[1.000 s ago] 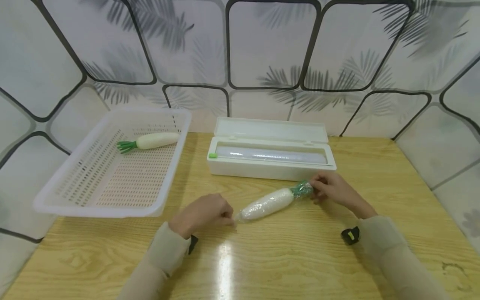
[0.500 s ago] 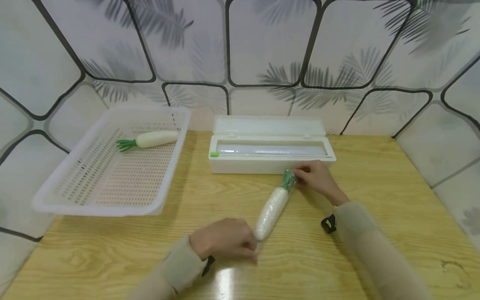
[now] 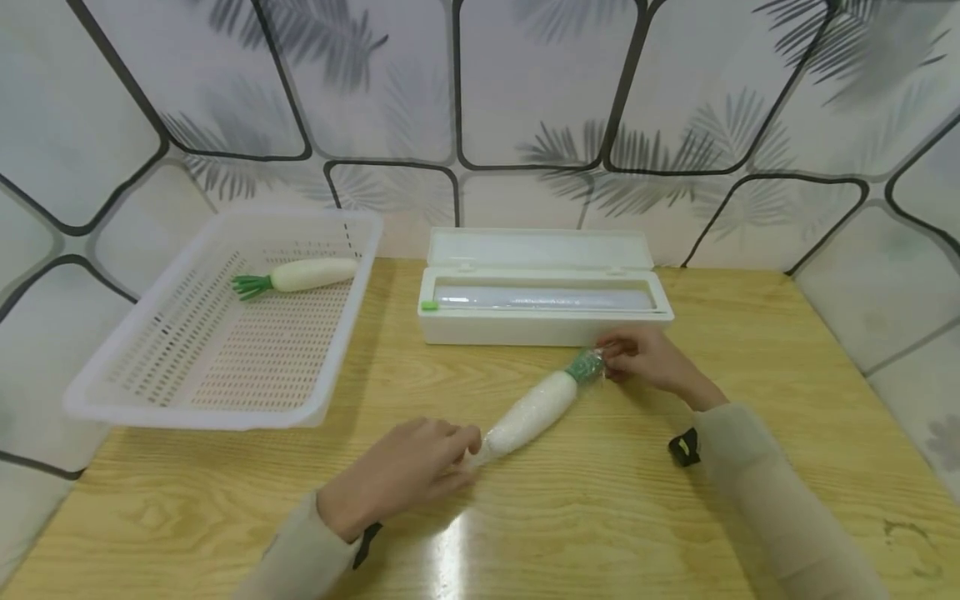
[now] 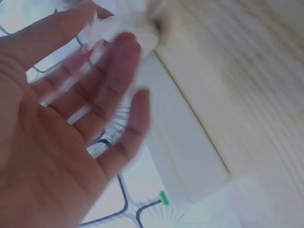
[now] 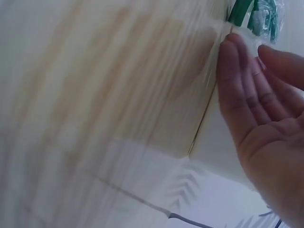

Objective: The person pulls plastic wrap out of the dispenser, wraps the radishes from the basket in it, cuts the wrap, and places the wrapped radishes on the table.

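Note:
A white radish (image 3: 532, 408) with a green top lies slanted on the table, wrapped in clear plastic film. My right hand (image 3: 656, 365) pinches the gathered film beyond the green leaves; in the right wrist view, the wrapped leaves (image 5: 256, 16) show beyond the fingertips. At the pale root end is my left hand (image 3: 408, 467), its thumb and forefinger apart around the film's tail. In the left wrist view, that hand's fingers (image 4: 126, 71) bend loosely beside the blurred film-wrapped tip (image 4: 135, 31).
Behind the radish stands a white cling film box (image 3: 547, 329) with its lid raised, a roll (image 3: 543, 297) inside and a green slider (image 3: 429, 306). At left, a white plastic basket (image 3: 315, 408) holds an unwrapped radish (image 3: 311, 273). A patterned wall backs the table.
The radish swung to a steeper angle half a second ago and has turned back to a slant. Both hands moved with it; the left hand's fingers have loosened at the root end.

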`<move>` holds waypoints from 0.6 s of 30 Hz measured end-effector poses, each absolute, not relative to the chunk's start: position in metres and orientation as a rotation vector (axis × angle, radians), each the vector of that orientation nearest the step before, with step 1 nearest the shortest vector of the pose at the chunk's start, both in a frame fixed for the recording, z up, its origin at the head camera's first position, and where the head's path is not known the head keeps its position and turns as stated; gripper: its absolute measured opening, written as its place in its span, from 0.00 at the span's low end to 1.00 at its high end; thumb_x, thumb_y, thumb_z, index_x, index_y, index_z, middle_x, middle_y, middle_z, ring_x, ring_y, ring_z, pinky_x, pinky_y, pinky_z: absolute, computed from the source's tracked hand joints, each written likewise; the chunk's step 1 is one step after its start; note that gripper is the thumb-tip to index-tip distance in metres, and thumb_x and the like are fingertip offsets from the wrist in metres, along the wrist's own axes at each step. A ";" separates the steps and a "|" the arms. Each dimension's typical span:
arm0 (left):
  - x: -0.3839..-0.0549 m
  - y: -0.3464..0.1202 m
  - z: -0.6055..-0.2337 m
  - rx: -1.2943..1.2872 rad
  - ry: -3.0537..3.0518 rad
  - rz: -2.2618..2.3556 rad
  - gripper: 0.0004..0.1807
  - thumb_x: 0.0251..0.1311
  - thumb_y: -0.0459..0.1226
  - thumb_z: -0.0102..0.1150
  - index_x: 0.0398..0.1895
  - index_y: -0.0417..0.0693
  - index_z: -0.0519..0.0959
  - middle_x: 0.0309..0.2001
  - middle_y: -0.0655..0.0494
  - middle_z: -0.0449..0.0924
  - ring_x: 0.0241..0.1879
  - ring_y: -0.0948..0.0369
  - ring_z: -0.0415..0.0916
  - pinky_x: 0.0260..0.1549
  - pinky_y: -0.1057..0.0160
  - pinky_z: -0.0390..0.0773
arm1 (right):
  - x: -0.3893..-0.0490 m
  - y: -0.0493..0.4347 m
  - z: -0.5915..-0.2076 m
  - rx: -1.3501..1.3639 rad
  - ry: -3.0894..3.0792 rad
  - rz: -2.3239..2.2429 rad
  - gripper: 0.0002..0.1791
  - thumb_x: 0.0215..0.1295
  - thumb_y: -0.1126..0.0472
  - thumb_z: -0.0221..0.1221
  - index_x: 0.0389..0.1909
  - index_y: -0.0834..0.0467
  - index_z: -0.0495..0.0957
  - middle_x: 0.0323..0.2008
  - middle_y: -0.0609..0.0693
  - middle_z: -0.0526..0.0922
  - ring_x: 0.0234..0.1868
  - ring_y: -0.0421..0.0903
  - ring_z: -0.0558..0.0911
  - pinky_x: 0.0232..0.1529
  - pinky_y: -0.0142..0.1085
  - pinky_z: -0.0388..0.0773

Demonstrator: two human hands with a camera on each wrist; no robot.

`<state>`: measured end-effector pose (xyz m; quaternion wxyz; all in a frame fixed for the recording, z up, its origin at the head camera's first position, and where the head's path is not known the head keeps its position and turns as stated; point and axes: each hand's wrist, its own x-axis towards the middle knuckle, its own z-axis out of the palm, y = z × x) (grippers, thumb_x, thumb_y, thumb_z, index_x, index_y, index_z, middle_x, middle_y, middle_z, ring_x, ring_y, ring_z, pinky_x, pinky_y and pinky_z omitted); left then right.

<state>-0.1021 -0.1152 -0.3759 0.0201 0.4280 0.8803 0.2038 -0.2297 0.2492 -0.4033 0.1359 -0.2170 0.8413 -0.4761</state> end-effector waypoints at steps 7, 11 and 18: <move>-0.103 -0.118 -0.385 1.600 2.802 0.416 0.21 0.56 0.28 0.70 0.53 0.53 0.85 0.41 0.60 0.88 0.37 0.64 0.82 0.41 0.65 0.82 | -0.232 0.251 -0.404 -0.691 2.520 -1.340 0.12 0.63 0.80 0.60 0.47 0.79 0.77 0.38 0.67 0.85 0.34 0.44 0.86 0.36 0.35 0.86; -0.104 -0.110 -0.390 1.798 2.821 0.322 0.12 0.56 0.36 0.71 0.44 0.56 0.88 0.36 0.66 0.87 0.33 0.68 0.80 0.38 0.69 0.78 | -0.235 0.248 -0.406 -0.753 2.531 -1.321 0.14 0.62 0.80 0.61 0.49 0.78 0.78 0.40 0.67 0.85 0.39 0.47 0.85 0.37 0.35 0.85; -0.103 -0.097 -0.393 1.889 2.807 0.269 0.03 0.57 0.42 0.69 0.34 0.58 0.87 0.34 0.68 0.85 0.34 0.70 0.77 0.38 0.72 0.76 | -0.237 0.242 -0.407 -0.947 2.629 -1.074 0.23 0.60 0.82 0.60 0.58 0.75 0.76 0.45 0.65 0.85 0.43 0.58 0.85 0.43 0.44 0.85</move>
